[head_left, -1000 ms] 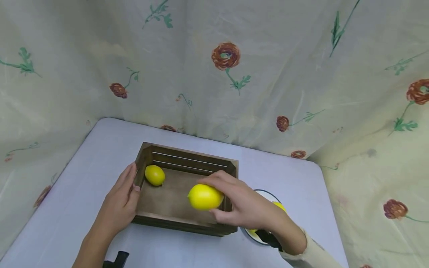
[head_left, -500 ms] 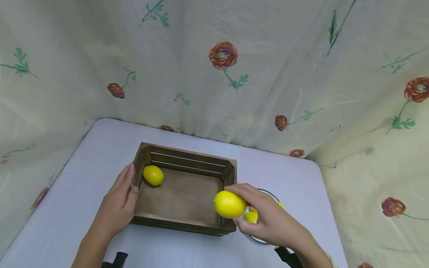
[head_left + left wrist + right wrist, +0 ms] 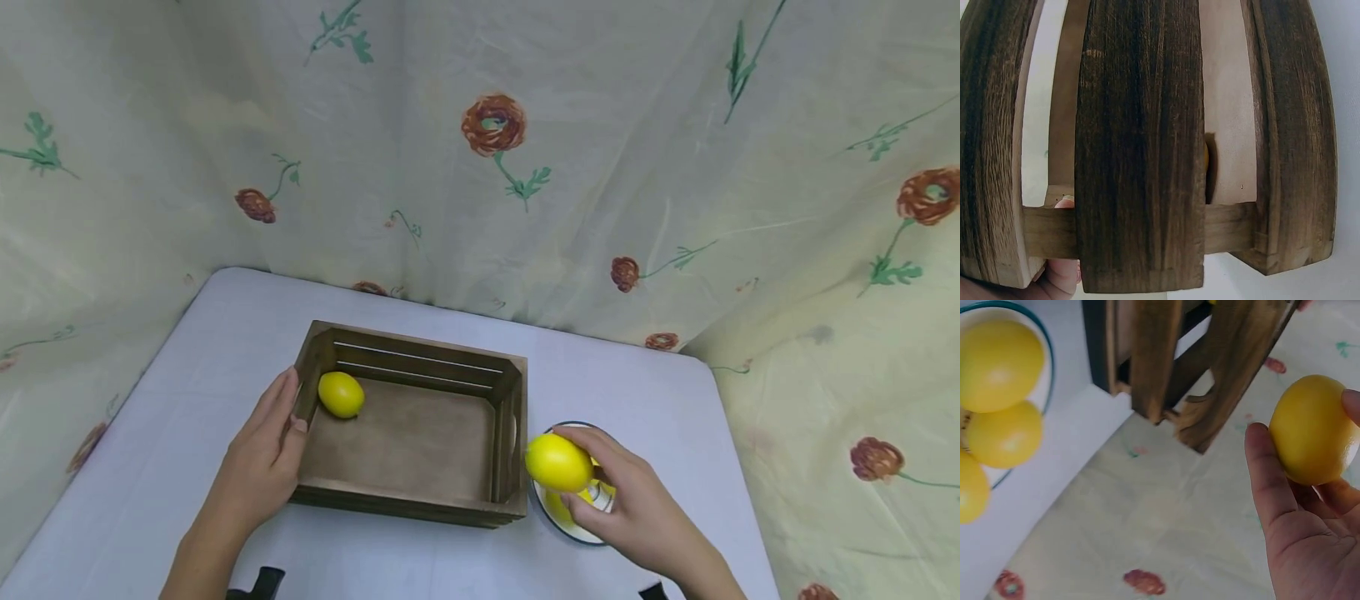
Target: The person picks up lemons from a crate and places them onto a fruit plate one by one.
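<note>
A brown slatted wooden crate sits on the table with one lemon inside, against its left end. My left hand grips the crate's left wall, fingers along the outside and thumb at the rim; in the left wrist view the dark slats hide most of this hand. My right hand holds another lemon between thumb and fingers, just right of the crate and above a white plate with a dark rim. Several lemons lie on that plate in the right wrist view.
A white cloth covers the table. Behind and beside it hangs a pale curtain with printed flowers. Dark strap ends show near both wrists.
My right hand has moved right with the lemon, from over the inside of the crate to over the plate. The left hand keeps its place on the crate.
</note>
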A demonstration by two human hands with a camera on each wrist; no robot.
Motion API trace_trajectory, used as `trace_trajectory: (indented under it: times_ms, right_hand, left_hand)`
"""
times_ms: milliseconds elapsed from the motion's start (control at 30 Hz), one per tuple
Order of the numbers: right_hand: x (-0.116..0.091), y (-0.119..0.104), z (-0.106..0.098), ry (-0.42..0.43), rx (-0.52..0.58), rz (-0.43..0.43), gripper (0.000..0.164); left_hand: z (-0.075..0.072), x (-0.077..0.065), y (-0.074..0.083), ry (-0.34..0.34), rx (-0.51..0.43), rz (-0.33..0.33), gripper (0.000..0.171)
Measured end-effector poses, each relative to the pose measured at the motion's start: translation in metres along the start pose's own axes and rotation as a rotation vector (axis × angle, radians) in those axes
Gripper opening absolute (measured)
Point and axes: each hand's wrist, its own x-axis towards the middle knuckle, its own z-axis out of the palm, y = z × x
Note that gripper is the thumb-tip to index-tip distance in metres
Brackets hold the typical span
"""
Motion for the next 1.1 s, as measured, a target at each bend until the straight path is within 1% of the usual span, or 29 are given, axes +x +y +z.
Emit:
trace_trajectory:
  times_ms: [167,267,367,567,700,767,933,1100]
  right_hand:
    - [-0.017,0.009,0.0,0.052,0.014,0.095,0.07]
    - [-0.027,0.015,0.004,0.09,0.025,0.156,0.069]
    - [-0.035,0.021,0.009,0.113,0.029,0.237,0.067]
    - [-0.048,0.034,0.017,0.132,0.001,0.394,0.063]
    - [-0.054,0.042,0.019,0.124,-0.007,0.497,0.062]
    - [-0.057,0.047,0.021,0.128,-0.01,0.525,0.062]
    - [-0.063,0.061,0.026,0.149,-0.018,0.535,0.064]
    - [-0.066,0.07,0.029,0.139,-0.02,0.592,0.067]
  left_hand:
    - [0.0,0.0,0.0,-0.003,-0.006,0.001,0.059]
    - [-0.001,0.0,0.0,-0.01,-0.007,-0.004,0.06]
    - [-0.002,-0.001,0.001,-0.012,-0.005,-0.015,0.06]
    - [-0.001,-0.001,0.001,-0.012,-0.006,-0.01,0.06]
    - [0.001,-0.001,0.0,-0.009,-0.008,-0.005,0.06]
    - [0.001,-0.001,0.0,-0.008,-0.009,-0.004,0.06]
    - [0.001,-0.001,0.001,-0.006,-0.008,-0.004,0.061]
    - [0.001,0.0,0.001,-0.005,-0.005,-0.005,0.061]
